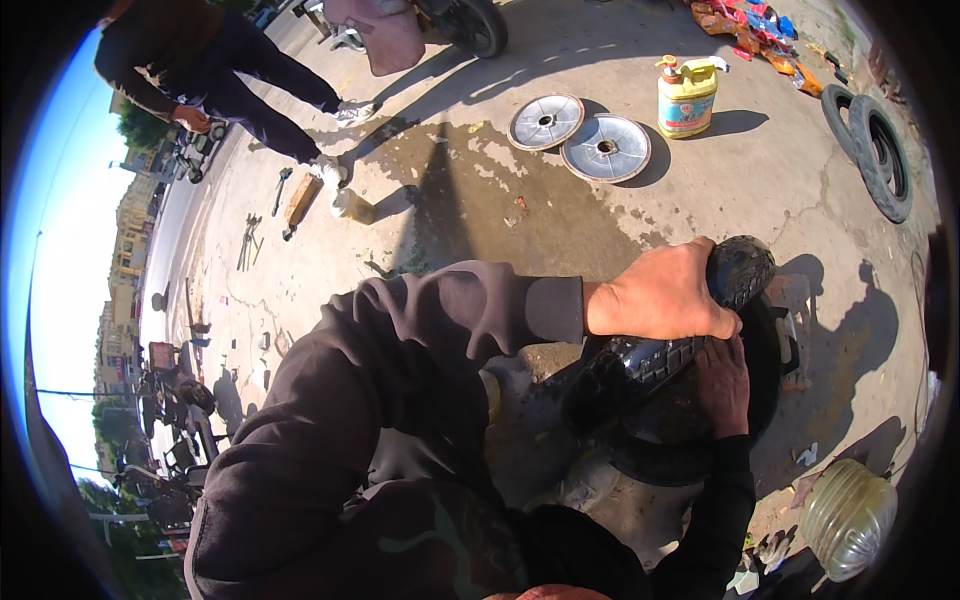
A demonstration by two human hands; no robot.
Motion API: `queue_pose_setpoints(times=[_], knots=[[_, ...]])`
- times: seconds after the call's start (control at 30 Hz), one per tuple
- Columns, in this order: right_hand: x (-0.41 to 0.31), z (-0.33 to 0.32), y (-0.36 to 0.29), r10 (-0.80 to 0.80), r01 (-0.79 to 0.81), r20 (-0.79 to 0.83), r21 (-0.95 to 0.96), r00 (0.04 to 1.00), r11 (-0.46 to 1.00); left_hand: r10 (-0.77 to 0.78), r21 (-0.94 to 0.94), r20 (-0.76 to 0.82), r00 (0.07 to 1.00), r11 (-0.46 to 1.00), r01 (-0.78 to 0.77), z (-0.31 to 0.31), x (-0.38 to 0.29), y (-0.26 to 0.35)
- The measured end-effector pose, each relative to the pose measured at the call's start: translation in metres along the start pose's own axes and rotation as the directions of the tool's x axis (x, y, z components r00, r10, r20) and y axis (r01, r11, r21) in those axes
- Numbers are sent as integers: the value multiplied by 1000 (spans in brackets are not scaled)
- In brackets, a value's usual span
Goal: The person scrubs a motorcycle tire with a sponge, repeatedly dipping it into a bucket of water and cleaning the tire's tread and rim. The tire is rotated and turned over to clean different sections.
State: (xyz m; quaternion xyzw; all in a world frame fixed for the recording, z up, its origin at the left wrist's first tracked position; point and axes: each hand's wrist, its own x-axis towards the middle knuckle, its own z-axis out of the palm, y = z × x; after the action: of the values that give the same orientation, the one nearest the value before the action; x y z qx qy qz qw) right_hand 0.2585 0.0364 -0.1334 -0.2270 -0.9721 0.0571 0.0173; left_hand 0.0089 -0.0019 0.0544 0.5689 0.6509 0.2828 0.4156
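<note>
My left hand point(660, 292) reaches in from the left and grips a wet black tyre point(660, 360) with chunky tread, fingers over its top and thumb on the near side. Close below that thumb, my right hand point(724, 386) is on the tyre's side, its fingertips partly hidden. The tyre stands tilted, running from lower left to upper right. Under and behind it lies a round black object point(766, 375), perhaps a tub; its inside is mostly covered and in shadow.
Two metal discs point(546, 121) and a yellow jug point(686, 97) stand beyond. Loose tyres point(881, 161) lie at right, above a large plastic bottle point(849, 517). A person point(247, 75) stands upper left near a wooden block point(302, 199), tools point(250, 240) and a small container point(354, 206).
</note>
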Motion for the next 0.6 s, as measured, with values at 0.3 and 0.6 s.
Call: queue_pose_setpoints(times=[0.3,0.6], knots=[[-33,43,-65,290,-215,-91,473,953,854,-1,-24,19,1000,1000,1,2,4,0],[-45,46,-34,727,-171,436,895,531,-412,-14,-21,6,1000,1000,14,1,0,1]])
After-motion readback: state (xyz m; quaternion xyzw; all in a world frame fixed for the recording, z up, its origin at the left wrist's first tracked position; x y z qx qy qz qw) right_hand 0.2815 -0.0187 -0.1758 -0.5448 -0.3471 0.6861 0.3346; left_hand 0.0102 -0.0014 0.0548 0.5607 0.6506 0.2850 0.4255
